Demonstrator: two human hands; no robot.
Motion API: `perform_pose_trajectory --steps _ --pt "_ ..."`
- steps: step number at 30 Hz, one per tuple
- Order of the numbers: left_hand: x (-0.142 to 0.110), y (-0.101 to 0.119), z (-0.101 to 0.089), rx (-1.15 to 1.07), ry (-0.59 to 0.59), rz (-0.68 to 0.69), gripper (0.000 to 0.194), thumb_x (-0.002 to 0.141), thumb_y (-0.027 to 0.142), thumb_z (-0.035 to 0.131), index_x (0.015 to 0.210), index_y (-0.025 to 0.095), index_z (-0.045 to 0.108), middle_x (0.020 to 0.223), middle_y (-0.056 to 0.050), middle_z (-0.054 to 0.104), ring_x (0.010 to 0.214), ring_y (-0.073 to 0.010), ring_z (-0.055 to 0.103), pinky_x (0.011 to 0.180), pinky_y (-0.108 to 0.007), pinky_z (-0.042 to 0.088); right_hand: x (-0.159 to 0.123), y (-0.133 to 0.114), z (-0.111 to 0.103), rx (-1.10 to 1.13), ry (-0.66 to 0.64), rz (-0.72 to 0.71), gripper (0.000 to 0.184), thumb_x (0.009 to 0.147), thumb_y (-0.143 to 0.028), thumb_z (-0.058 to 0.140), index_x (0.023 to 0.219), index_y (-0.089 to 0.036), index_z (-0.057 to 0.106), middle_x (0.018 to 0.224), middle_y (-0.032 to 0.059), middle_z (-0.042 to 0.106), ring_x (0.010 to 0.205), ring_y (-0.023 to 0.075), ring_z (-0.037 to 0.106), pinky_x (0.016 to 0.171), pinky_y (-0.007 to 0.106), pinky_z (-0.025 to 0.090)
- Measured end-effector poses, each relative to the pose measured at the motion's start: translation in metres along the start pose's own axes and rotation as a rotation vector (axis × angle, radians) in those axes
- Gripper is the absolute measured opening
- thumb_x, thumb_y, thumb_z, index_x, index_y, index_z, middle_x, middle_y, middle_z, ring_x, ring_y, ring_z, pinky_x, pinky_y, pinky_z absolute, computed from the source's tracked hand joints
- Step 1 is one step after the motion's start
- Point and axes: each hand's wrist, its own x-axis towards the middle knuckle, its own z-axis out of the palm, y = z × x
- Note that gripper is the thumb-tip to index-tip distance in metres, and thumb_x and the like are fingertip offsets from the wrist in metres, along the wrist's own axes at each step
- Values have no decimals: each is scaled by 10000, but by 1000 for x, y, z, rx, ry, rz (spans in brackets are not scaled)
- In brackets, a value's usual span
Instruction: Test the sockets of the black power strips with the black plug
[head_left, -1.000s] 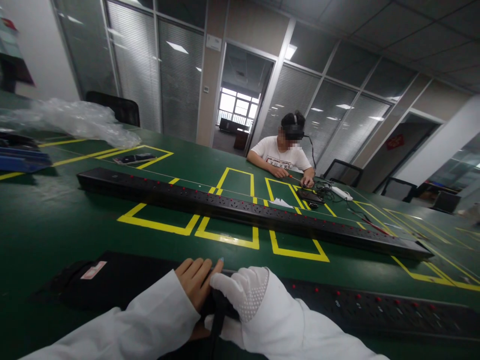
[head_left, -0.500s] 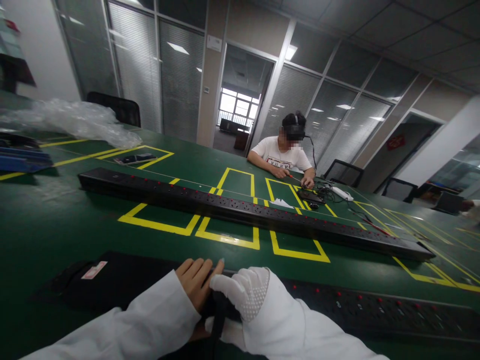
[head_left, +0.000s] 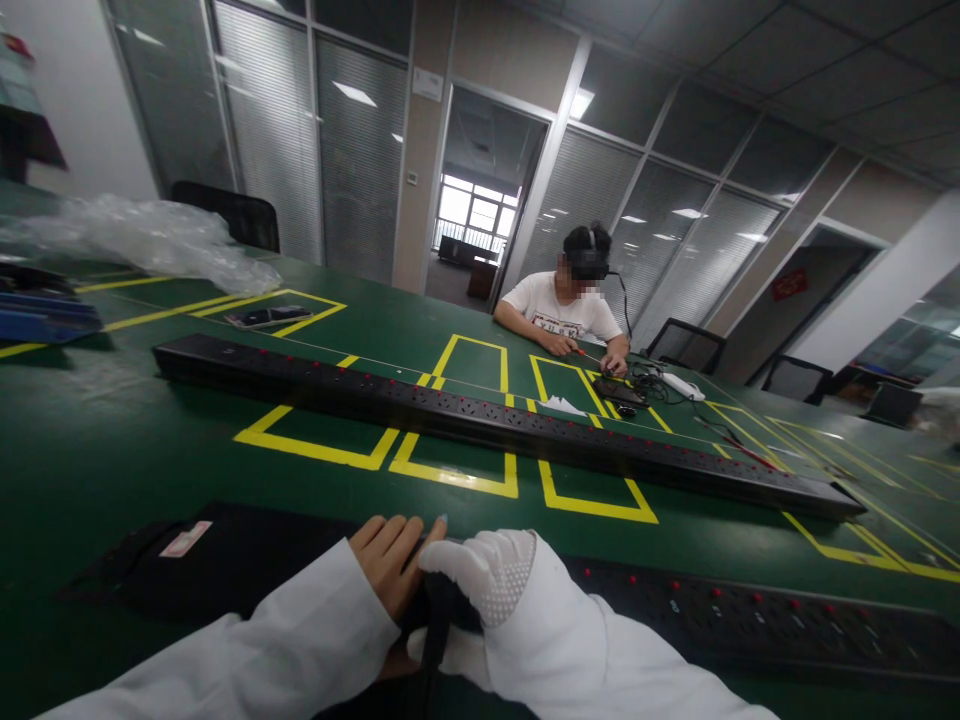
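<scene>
A long black power strip (head_left: 735, 620) with red dots along its face lies across the table in front of me. My bare left hand (head_left: 390, 565) grips it near the middle, fingers over the far edge. Close against it, my right hand (head_left: 480, 590), in a white dotted glove, closes on a black plug (head_left: 442, 605) at the strip. The plug's cord (head_left: 431, 670) hangs down toward me. My hands hide where plug and strip meet. To the left, a dark section bears a white and red label (head_left: 185, 539).
A second long black power strip (head_left: 480, 415) lies farther across the green table (head_left: 315, 550), over yellow tape outlines. Plastic wrap (head_left: 150, 240), a phone (head_left: 268, 316) and a blue object (head_left: 45, 310) are at the left. Opposite, a person (head_left: 566, 305) works beside tangled cables (head_left: 649, 380).
Almost nothing differs. The view has shifted very slightly, and both hands keep their place and grip at the near power strip.
</scene>
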Motion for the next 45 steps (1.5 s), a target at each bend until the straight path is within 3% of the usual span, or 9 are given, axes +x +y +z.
perform_pose_trajectory --steps 3,9,15,20,25,29,34,41,45 --pt "0 0 0 -37 -4 -4 316 906 124 425 1184 82 570 979 -147 646 830 -272 614 692 -406 452 0 2 3 22 -20 17 561 776 -609 566 1221 -274 497 807 -4 655 655 187 610 561 279 358" --pt "0 1 0 -38 -4 -31 337 910 59 360 1184 76 556 955 -139 656 802 -245 612 687 -384 438 -4 2 3 -92 31 -155 573 825 -544 522 1268 -189 445 810 17 629 641 193 579 518 307 321" --pt "-1 0 -2 -81 -41 -49 361 883 121 433 1228 74 528 979 -133 650 835 -253 599 707 -377 425 -2 4 16 -94 90 -145 561 762 -436 615 1251 -231 434 749 -4 621 587 175 530 498 294 247" --pt "0 1 -2 -79 -96 -95 414 856 153 481 1265 100 509 957 -110 650 826 -243 598 701 -364 411 0 2 14 -130 46 -178 673 720 -361 637 1324 -266 357 775 -10 629 584 175 519 489 288 197" --pt "1 3 0 -55 8 -60 476 883 61 396 1357 70 361 944 -118 643 810 -235 602 686 -360 413 3 3 4 -139 -2 -133 612 793 -456 560 1330 -226 381 791 12 615 611 186 542 484 286 225" --pt "3 4 -1 -18 72 -60 542 897 70 379 1425 81 255 918 -120 642 790 -244 604 667 -369 420 5 4 3 -180 -41 -74 595 754 -523 608 1261 -250 457 786 10 588 622 181 544 478 286 220" --pt "4 2 -3 2 75 -18 495 899 69 382 1391 62 322 912 -138 644 770 -263 611 641 -380 418 6 9 11 -111 32 -77 504 807 -519 563 1229 -265 459 871 6 596 697 182 581 504 285 305" --pt "2 -1 -2 11 36 6 417 888 85 385 1291 125 483 922 -132 643 767 -259 607 647 -378 436 6 16 11 -178 36 -157 548 808 -277 611 1320 -279 414 907 -7 627 690 179 586 468 291 295" --pt "0 -1 -3 3 34 21 300 851 117 492 1131 136 598 939 -143 648 782 -262 601 664 -379 431 6 19 9 -8 63 -120 482 819 -269 602 1282 -242 473 962 22 644 780 181 620 552 272 417"
